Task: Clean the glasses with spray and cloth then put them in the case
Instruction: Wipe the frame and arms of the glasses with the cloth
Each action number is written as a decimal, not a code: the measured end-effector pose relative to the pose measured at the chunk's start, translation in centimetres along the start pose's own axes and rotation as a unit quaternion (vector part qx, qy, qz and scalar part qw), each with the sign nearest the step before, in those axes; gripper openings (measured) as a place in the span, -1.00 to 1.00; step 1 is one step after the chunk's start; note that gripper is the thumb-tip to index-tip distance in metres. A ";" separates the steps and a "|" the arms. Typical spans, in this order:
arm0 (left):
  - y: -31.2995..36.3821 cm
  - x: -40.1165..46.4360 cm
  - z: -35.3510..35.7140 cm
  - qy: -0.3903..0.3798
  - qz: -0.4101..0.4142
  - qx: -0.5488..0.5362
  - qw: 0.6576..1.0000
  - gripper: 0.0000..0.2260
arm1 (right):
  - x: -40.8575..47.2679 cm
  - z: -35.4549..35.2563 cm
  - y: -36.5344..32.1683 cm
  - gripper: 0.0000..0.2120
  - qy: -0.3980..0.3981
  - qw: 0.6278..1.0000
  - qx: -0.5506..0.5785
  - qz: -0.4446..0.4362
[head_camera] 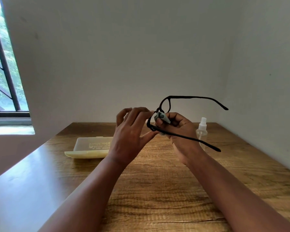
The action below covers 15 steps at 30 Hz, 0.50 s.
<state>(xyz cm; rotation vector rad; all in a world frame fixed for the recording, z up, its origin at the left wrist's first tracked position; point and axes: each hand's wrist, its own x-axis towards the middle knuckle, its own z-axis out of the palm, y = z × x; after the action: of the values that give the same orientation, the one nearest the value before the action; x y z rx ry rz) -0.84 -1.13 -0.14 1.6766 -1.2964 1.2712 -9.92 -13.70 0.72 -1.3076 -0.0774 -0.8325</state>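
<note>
Black-framed glasses (191, 97) are held up above the table with both temples unfolded and pointing right. My left hand (129, 136) pinches the frame's lower lens rim between thumb and fingertips. My right hand (181, 131) pinches a small grey-green cloth (162, 117) against that lens, fingers curled round it. A clear spray bottle (202, 129) with a white nozzle stands upright on the table just behind my right hand. The pale yellow glasses case (90, 148) lies on the table to the left of my left hand; whether its lid is open is unclear.
The wooden table (157, 190) runs up to a white wall at the back and another wall on the right. A barred window (5, 72) with a sill is at the far left.
</note>
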 end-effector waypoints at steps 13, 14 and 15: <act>0.1 0.4 -1.1 0.040 -0.104 -0.118 0.987 -0.53 | 0.0 -0.2 0.3 -0.86 0.019 0.997 -0.078 0.018; 0.0 0.4 -1.1 0.041 -0.107 -0.111 0.987 -0.53 | 0.0 -0.3 0.5 -0.86 0.017 0.995 -0.098 0.022; -0.2 0.3 -1.1 0.040 -0.113 -0.106 0.987 -0.53 | 0.0 -0.3 0.6 -0.87 0.015 0.993 -0.116 0.030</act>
<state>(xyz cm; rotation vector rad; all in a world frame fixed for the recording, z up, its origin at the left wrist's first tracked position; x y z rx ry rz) -0.96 -0.20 0.51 1.5550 -1.1166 1.0192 -9.68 -13.97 0.09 -1.5078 0.0852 -0.8275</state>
